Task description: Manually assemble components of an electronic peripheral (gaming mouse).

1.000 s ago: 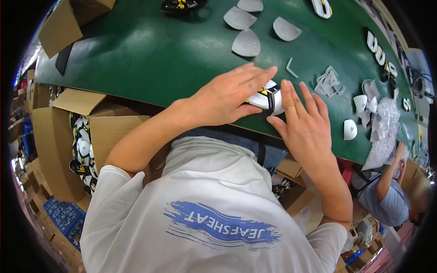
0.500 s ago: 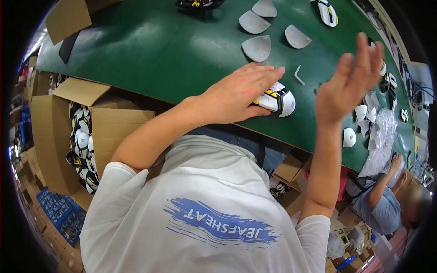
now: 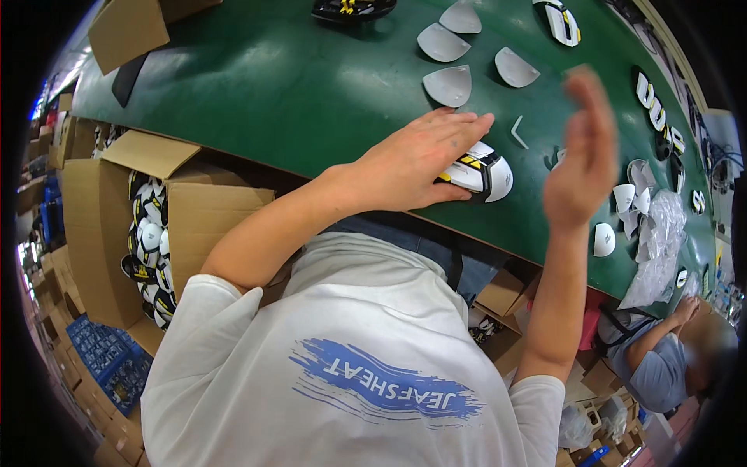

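My left hand [image 3: 408,162] lies over a white, black and yellow plastic shell part [image 3: 498,180] on the green table, thumb on its near side and fingers over the top. Its rounded white end sticks out to the right; the rest is under my palm. My right hand [image 3: 582,167] is raised above the table to the right, fingers stretched upward and a little blurred, with nothing visible in it. Between the hands and a bit farther off lies a thin white V-shaped strip [image 3: 519,134]. Several loose white curved caps [image 3: 449,86] rest beyond my left hand.
Finished-looking parts [image 3: 654,113] line the table's far right. Clear plastic bags [image 3: 657,249] lie near white caps [image 3: 604,240]. An open carton [image 3: 97,241] of similar parts stands at left. Another person [image 3: 654,362] sits at lower right. A black part [image 3: 354,9] lies at the top.
My right hand has swung left, and its fingers now show more edge-on. My left hand keeps its hold on the shell part. The whole view has shifted slightly.
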The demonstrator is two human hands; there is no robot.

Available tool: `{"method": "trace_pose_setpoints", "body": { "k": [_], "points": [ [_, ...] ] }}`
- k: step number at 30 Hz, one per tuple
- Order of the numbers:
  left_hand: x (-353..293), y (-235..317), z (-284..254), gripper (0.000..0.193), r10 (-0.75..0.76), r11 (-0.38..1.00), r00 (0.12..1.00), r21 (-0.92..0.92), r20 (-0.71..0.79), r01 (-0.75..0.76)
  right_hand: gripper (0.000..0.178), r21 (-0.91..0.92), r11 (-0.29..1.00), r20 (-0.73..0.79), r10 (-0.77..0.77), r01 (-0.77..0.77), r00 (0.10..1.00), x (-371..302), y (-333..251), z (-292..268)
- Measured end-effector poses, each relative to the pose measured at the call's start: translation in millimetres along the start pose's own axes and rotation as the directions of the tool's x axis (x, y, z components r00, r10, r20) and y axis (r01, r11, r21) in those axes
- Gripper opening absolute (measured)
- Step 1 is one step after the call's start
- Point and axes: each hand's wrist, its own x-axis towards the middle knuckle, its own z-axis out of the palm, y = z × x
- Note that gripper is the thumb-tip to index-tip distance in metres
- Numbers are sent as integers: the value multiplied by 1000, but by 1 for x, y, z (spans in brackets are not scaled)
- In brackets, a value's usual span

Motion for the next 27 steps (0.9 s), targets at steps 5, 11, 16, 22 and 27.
{"method": "trace_pose_setpoints", "body": {
  "k": [5, 11, 16, 22, 27],
  "points": [
    [5, 5, 3, 80, 74, 997, 997, -14, -21, -75, 61, -254, 961, 471, 25, 108, 882, -75, -24, -21],
    [-7, 15, -8, 75, -94, 962, 994, -254, 57, 105, 53, -52, 993, 357, 119, -107, 927, -74, -34, -15],
    [-11, 46, -14, 69, -182, 804, 980, -561, 83, 197, 35, 186, 980, 240, 28, -74, 970, -66, -52, -12],
    [-16, 67, -6, 62, -335, 462, 937, -849, 101, 257, 23, 371, 927, 68, 36, -59, 997, -51, -52, 5],
    [-25, 79, -27, 64, -344, 90, 897, -941, 277, 325, 17, 354, 901, 101, -304, 251, 947, -28, -75, 3]
  ]
}}
